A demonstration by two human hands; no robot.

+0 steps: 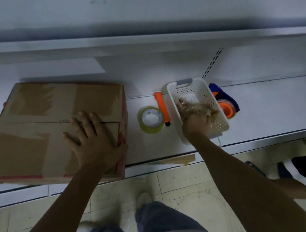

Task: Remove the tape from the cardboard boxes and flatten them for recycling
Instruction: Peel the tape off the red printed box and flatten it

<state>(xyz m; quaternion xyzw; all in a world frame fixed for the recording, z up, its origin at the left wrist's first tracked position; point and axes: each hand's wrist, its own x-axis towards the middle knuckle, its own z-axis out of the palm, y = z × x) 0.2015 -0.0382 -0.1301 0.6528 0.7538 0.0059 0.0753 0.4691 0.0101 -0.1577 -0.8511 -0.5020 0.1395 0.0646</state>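
Box: matt brown cardboard is showing, with smoother tape patches
Basket: white perforated plastic, looking matt
Tape roll: yellowish film, shining glossy
Cutter: smooth orange plastic
Shelf: smooth white finish

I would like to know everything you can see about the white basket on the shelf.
The basket is white plastic and rectangular. Its walls and floor are full of small holes, and it has a grey handle at its far end. It stands upright on the white shelf, between an orange knife and a tape dispenser. The right hand reaches inside, gripping crumpled tape.
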